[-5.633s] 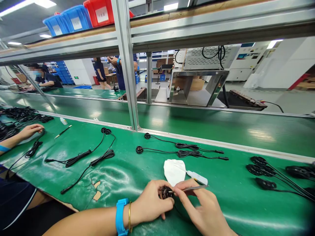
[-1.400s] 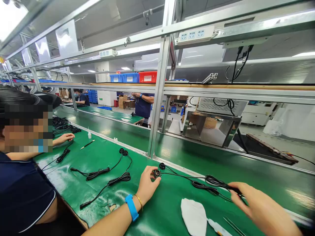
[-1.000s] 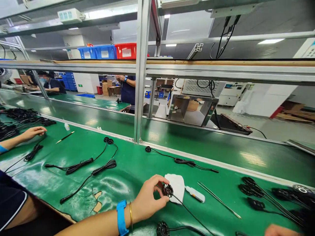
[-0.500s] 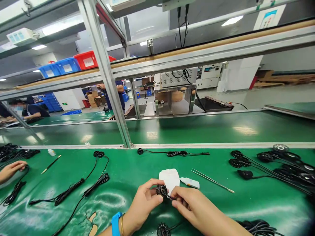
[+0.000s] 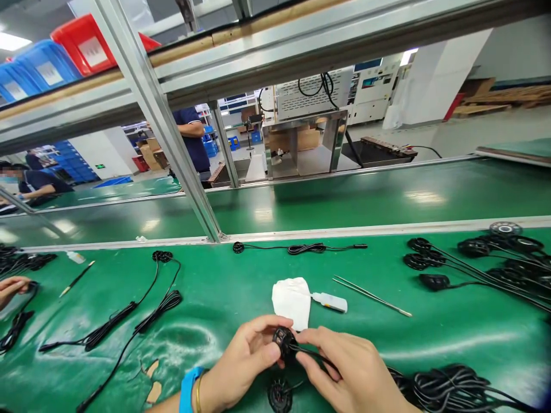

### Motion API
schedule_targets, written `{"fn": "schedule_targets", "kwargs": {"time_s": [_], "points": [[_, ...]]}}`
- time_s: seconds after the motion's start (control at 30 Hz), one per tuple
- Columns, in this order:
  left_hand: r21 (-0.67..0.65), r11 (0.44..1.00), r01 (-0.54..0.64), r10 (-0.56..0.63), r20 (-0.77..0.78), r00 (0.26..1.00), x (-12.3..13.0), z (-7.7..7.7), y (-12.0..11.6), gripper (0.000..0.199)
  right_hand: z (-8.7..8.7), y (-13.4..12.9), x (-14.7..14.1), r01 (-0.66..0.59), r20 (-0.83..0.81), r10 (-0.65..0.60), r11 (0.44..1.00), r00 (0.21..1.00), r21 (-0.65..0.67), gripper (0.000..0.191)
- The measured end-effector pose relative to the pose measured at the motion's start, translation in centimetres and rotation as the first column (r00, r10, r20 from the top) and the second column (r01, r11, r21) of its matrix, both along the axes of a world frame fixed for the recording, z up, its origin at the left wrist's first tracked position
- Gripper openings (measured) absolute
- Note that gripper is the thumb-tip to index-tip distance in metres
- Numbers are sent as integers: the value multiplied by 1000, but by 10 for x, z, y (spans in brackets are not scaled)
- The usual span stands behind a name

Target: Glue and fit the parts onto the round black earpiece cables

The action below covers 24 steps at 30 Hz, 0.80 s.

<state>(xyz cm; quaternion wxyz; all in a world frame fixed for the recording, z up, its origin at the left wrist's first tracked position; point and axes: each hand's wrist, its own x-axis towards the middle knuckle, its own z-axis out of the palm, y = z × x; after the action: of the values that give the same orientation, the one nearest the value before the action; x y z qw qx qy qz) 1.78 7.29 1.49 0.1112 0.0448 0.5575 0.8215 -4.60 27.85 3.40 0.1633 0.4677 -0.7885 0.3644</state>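
Observation:
A small round black part [image 5: 283, 339] is pinched between the thumb and fingers of my left hand [image 5: 247, 361], which wears a blue wristband. Close on its right, my right hand [image 5: 344, 367] has its fingers closed on the black cable [image 5: 316, 354] that comes out of the part. Just beyond my hands lie a white cloth or paper [image 5: 291, 298] and a small white bottle [image 5: 330, 302]. Another round black part [image 5: 279, 396] rests on the green mat below my hands.
Metal tweezers [image 5: 372, 295] lie to the right. Coiled cables [image 5: 451, 387] and black round parts [image 5: 430, 252] fill the right side. More bundled cables [image 5: 112, 327] lie left. Another person's hand [image 5: 12, 287] is at the left edge. A metal post [image 5: 159, 120] stands beyond the mat.
The view has tilted down. My right hand has turned and spread a little at the cable, while my left hand still holds the round part.

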Motion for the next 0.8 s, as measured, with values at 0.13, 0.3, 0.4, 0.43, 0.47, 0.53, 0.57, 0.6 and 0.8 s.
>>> {"fn": "schedule_targets", "kwargs": {"time_s": [0.13,0.3,0.4,0.43,0.47,0.53,0.57,0.6,0.8], "points": [[32,999,28,-27,-18,999,1,3,3,40,1,-2,3,36,114,-34,999,993,-11,12],[-6,1000,-4,4,-52,999,-1,5,3,37,2,-3,3,33,269,-42,999,962,39,5],[-28,1000,-11,9,-76,997,-1,4,2,39,1,-3,3,19,387,-45,997,921,70,8],[-34,999,-11,8,-82,997,-1,3,2,39,1,-3,2,18,421,-48,997,906,76,10],[-39,999,-13,10,-83,996,-1,3,2,39,0,-3,2,20,443,-53,997,895,79,10],[-56,998,-20,15,-98,995,-2,2,2,38,-2,-4,1,31,429,-65,996,901,86,8],[-69,997,-30,22,-110,994,-2,2,3,38,-3,-4,0,41,386,-73,995,920,92,6],[-86,995,-42,31,-124,992,-2,2,4,37,-4,-4,-1,50,318,-78,994,945,95,4],[-78,995,-57,55,-30,998,0,-5,8,45,-12,-2,-6,44,-216,-29,997,976,65,5]]}}
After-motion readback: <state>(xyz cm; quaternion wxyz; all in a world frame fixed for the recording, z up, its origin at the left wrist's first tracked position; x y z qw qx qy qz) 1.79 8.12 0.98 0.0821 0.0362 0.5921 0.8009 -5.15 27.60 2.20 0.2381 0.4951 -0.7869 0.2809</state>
